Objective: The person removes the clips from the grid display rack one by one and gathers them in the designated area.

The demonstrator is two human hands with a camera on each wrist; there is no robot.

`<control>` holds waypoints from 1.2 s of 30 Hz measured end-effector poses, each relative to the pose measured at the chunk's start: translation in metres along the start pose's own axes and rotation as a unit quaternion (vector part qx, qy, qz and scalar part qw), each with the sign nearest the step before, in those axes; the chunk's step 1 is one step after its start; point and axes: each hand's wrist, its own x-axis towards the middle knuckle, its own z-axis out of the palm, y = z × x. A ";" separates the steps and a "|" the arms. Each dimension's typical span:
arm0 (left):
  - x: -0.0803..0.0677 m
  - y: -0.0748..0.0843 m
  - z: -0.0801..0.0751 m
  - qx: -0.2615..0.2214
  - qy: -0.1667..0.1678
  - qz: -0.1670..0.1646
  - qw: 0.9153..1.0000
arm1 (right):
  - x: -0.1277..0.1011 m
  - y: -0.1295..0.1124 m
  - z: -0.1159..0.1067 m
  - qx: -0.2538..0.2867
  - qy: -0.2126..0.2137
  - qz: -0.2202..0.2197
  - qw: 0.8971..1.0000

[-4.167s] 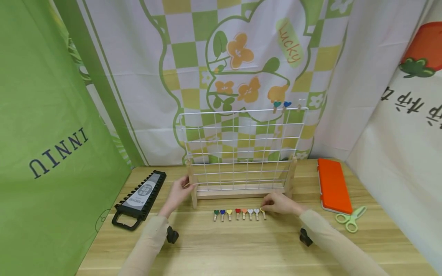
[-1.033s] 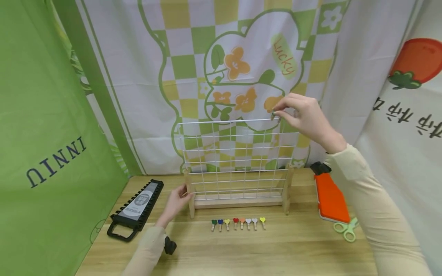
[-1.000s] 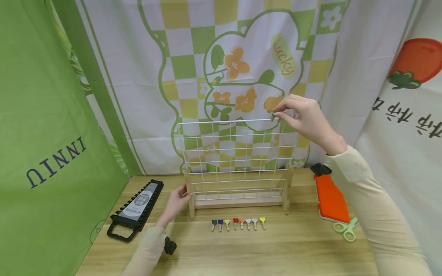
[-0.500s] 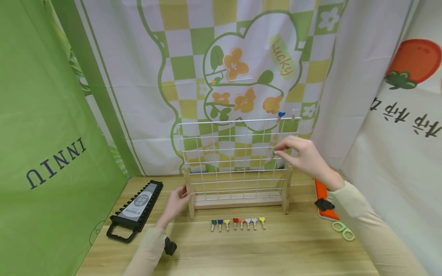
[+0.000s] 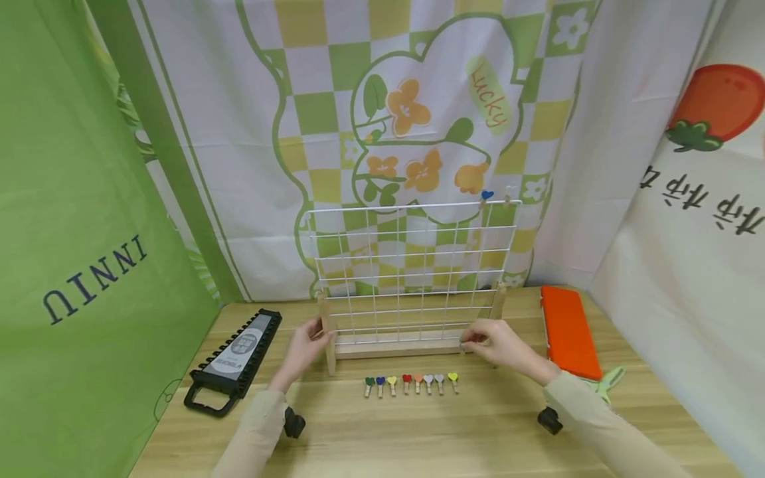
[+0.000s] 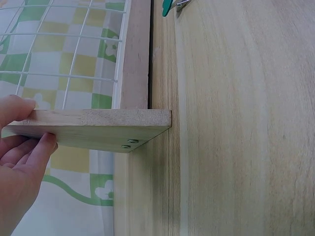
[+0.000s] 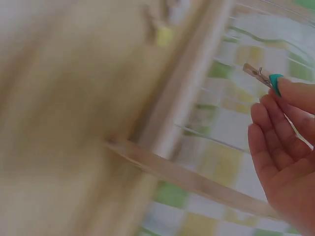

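Note:
My right hand (image 5: 499,344) is low in front of the right end of a white wire grid rack (image 5: 412,206). It pinches a small wooden clothespin (image 7: 258,74) by its teal heart end, as the right wrist view shows. My left hand (image 5: 303,346) grips the rack's left wooden upright (image 6: 98,118), thumb on one face and fingers on the other. A blue-heart clothespin (image 5: 487,195) and a pale-heart clothespin (image 5: 510,192) sit on the grid's top bar at the right. On the table lies a row of heart clothespins, ending with a yellow one (image 5: 453,378).
A black toothed rack with a handle (image 5: 236,358) lies at the left. An orange-red case (image 5: 570,332) lies at the right, with light green scissors (image 5: 611,380) partly behind the right forearm. A patterned curtain (image 5: 323,113) hangs behind the wire rack.
My right hand has taken the teal-heart clothespin off the top bar and carried it down to the rack's base. The left hand stays at the upright.

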 end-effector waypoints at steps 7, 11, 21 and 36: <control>0.003 -0.004 0.000 0.011 -0.004 -0.003 1.000 | -0.022 0.017 0.025 0.039 -0.067 0.067 0.995; 0.009 -0.019 0.002 0.005 0.004 -0.004 1.000 | -0.027 0.023 0.031 0.060 -0.089 0.087 0.990; 0.017 -0.040 0.004 0.008 0.021 -0.005 1.000 | -0.030 0.032 0.039 0.089 -0.154 0.118 0.977; 0.013 -0.028 0.004 0.022 0.021 -0.009 1.000 | -0.026 0.035 0.048 0.105 -0.161 0.135 0.972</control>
